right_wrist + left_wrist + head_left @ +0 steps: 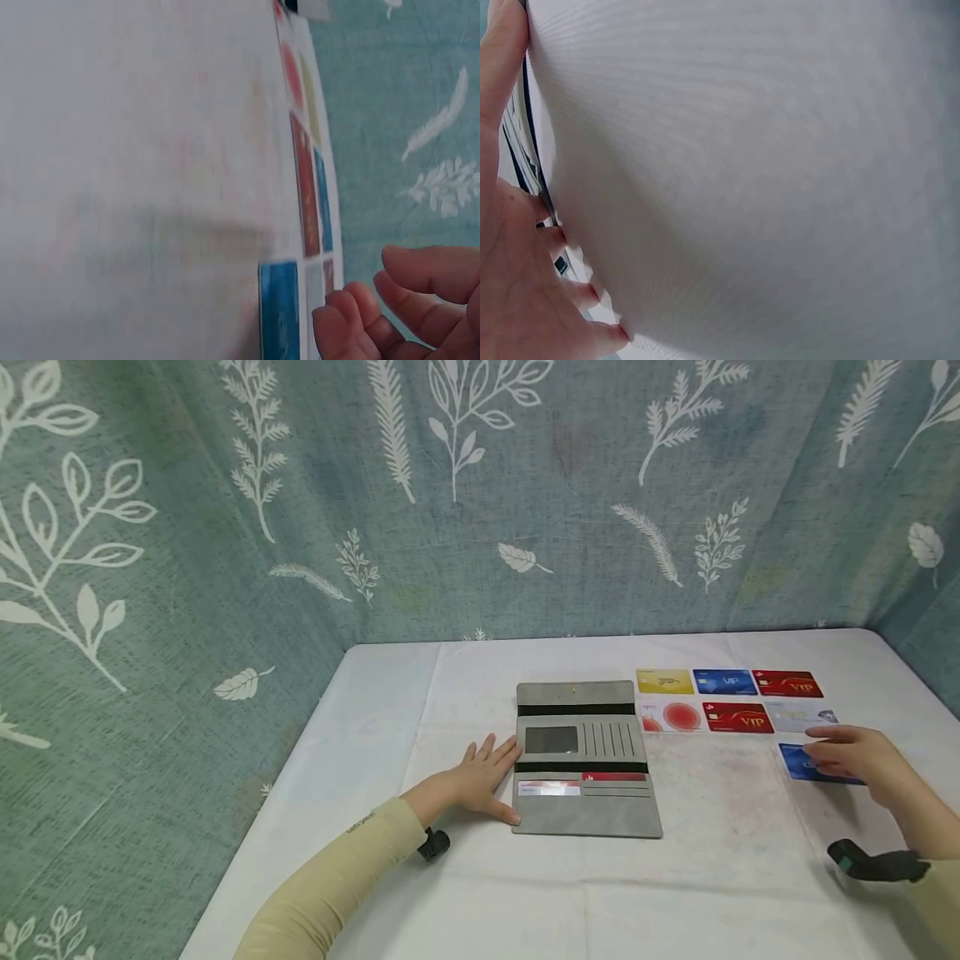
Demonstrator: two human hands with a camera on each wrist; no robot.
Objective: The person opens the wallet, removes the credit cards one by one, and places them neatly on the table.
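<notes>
An unfolded grey wallet (pixel 585 818) lies flat on the white-covered table, with a red card (pixel 613 776) and a white card (pixel 549 787) tucked in its lower slots. My left hand (pixel 480 781) lies spread at the wallet's left side, fingertips and thumb at its edge. Over a blue card (pixel 797 762) at the right hovers my right hand (pixel 862 756), hiding part of it. In the right wrist view, the fingers (pixel 420 307) are loosely bent with a gap between thumb and fingertips, and the blue card (pixel 278 311) lies on the cloth beside them.
Behind the blue card are two rows of cards: gold (pixel 663 682), blue VIP (pixel 725 682) and red VIP (pixel 787 683) at the back; white with a red circle (pixel 681 717), red (pixel 738 717) and silver (pixel 798 717) in front. A leaf-patterned curtain (pixel 450 552) borders the table.
</notes>
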